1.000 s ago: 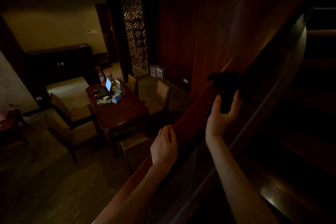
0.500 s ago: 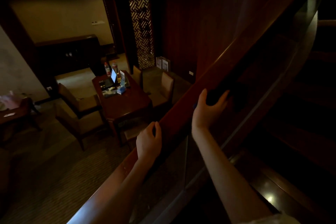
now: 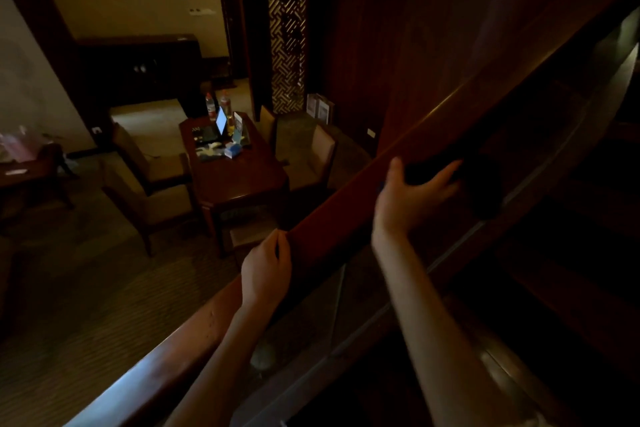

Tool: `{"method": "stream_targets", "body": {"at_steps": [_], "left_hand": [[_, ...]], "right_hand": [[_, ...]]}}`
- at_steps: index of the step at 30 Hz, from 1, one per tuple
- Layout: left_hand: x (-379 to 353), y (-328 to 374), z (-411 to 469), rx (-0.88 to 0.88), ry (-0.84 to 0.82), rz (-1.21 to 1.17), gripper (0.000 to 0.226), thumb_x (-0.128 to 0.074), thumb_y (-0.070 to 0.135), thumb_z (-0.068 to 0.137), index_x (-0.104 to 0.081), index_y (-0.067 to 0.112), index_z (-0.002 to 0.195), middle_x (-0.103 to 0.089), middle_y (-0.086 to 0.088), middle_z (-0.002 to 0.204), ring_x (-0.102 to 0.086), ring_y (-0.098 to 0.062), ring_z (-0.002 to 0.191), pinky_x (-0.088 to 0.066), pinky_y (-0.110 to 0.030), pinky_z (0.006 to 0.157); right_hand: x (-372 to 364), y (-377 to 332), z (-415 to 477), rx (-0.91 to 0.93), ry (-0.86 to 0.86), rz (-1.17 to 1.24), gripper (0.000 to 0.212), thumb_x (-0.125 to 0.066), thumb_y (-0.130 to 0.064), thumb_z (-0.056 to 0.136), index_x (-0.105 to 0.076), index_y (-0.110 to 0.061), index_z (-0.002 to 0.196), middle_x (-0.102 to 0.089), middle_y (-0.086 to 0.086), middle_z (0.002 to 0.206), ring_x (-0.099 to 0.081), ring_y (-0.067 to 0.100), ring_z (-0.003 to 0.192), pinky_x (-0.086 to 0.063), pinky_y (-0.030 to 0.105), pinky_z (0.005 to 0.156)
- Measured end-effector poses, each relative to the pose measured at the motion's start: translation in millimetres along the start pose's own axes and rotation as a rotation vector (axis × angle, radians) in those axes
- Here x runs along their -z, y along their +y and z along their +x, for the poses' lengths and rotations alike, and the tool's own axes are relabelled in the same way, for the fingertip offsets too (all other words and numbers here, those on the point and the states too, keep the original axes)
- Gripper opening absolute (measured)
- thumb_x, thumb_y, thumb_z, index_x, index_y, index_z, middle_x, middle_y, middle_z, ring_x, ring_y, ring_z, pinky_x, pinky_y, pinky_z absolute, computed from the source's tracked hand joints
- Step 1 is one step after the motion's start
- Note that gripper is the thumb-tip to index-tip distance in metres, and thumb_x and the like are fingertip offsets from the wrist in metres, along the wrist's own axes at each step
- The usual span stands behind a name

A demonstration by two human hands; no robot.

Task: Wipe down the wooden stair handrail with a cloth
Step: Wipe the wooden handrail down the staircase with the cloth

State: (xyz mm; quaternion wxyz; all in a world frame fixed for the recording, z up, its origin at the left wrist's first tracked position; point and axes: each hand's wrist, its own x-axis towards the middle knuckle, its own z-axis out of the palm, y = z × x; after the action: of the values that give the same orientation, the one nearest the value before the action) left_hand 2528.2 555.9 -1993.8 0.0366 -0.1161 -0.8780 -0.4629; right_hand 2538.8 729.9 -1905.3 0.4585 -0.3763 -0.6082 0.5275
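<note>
The wooden handrail runs diagonally from the lower left up to the upper right. My right hand grips a dark cloth against the rail's inner side, thumb over the top edge and fingers spread round the cloth. Much of the cloth is lost in shadow. Lower down the rail, my left hand holds the rail's top, its fingers curled over the far edge.
Below the rail a glass panel fills the balustrade. Dark stair treads rise on the right. Down in the room stand a wooden table with a laptop and bottles, and armchairs around it.
My right hand has slid the cloth down the rail towards me. My left hand has shifted a little lower along the rail too.
</note>
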Motion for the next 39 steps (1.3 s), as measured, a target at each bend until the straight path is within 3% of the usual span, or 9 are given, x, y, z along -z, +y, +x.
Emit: {"method": "stream_targets", "body": {"at_steps": [3,9,16,21,24,27,34,36,39], "left_hand": [[-5,-2,-1,-0.036,0.069,-0.02,0.028,-0.041,0.018,0.102,-0.055,0.021,0.078,-0.058,0.0,0.062,-0.056,-0.019,0.049,-0.043,-0.025,0.042],[-6,-2,-1,-0.012,0.049,-0.006,0.025,-0.042,0.018,0.101,-0.057,0.02,0.081,-0.058,0.007,0.066,-0.056,-0.01,0.053,-0.051,-0.031,0.054],[-2,1,-2,0.086,-0.037,-0.041,0.025,-0.04,0.02,0.1,-0.057,0.021,0.083,-0.058,0.009,0.07,-0.057,-0.006,0.059,-0.053,-0.039,0.066],[-5,4,-4,0.123,-0.023,-0.009,0.026,-0.041,0.018,0.1,-0.054,0.02,0.078,-0.056,0.009,0.069,-0.054,-0.007,0.061,-0.046,-0.032,0.072],[-7,3,-5,0.13,0.01,0.022,0.025,-0.041,0.019,0.099,-0.058,0.016,0.081,-0.061,0.004,0.076,-0.058,-0.011,0.069,-0.044,-0.033,0.082],[-7,2,-5,0.106,0.013,0.031,0.025,-0.04,0.021,0.099,-0.056,0.018,0.08,-0.059,0.004,0.076,-0.057,-0.014,0.068,-0.05,-0.042,0.074],[-7,-1,-3,0.146,-0.042,-0.01,0.034,-0.033,0.034,0.097,-0.061,0.015,0.092,-0.065,0.0,0.087,-0.063,-0.018,0.077,-0.054,-0.051,0.078],[-6,1,-2,0.13,-0.025,-0.016,0.028,-0.037,0.027,0.098,-0.06,0.016,0.088,-0.062,0.004,0.082,-0.06,-0.013,0.072,-0.053,-0.048,0.079],[-6,3,-4,0.121,-0.007,-0.016,0.025,-0.04,0.022,0.099,-0.056,0.021,0.08,-0.059,0.009,0.074,-0.058,-0.008,0.066,-0.053,-0.045,0.075]], "right_hand": [[0,-1,20,0.225,0.051,-0.132,0.082,-0.065,-0.033,0.091,-0.013,-0.026,0.155,-0.001,0.009,0.162,-0.017,0.028,0.146,-0.038,0.044,0.111],[4,41,-60,0.516,-0.156,-0.346,0.082,-0.075,-0.028,0.085,-0.028,-0.014,0.151,-0.006,0.014,0.161,-0.006,0.025,0.149,-0.023,0.039,0.118],[18,-39,91,0.59,-0.176,-0.735,0.054,-0.058,-0.031,0.097,-0.042,-0.016,0.146,-0.023,0.011,0.159,-0.013,0.029,0.148,-0.012,0.052,0.12],[19,-44,94,0.713,-0.215,-0.911,0.042,-0.06,-0.024,0.096,-0.056,-0.012,0.135,-0.042,0.013,0.148,-0.037,0.035,0.137,-0.034,0.053,0.111],[14,0,10,0.94,-0.501,-0.941,0.046,-0.081,-0.013,0.075,-0.068,-0.011,0.119,-0.06,0.013,0.13,-0.058,0.035,0.116,-0.048,0.046,0.098],[9,6,-23,1.001,-0.752,-0.932,0.045,-0.087,-0.014,0.067,-0.074,-0.012,0.11,-0.066,0.011,0.123,-0.063,0.029,0.114,-0.049,0.04,0.097],[18,-76,137,0.855,-0.447,-1.168,0.033,-0.054,-0.025,0.098,-0.062,-0.012,0.128,-0.051,0.011,0.138,-0.046,0.031,0.128,-0.042,0.044,0.103],[10,-94,153,0.834,-0.429,-1.277,0.035,-0.048,-0.033,0.101,-0.066,-0.008,0.118,-0.057,0.011,0.127,-0.051,0.029,0.12,-0.043,0.041,0.097],[-15,-103,122,0.899,-0.54,-1.522,0.056,-0.034,-0.048,0.102,-0.061,-0.007,0.076,-0.056,0.007,0.081,-0.057,0.023,0.077,-0.041,0.035,0.07]]}}
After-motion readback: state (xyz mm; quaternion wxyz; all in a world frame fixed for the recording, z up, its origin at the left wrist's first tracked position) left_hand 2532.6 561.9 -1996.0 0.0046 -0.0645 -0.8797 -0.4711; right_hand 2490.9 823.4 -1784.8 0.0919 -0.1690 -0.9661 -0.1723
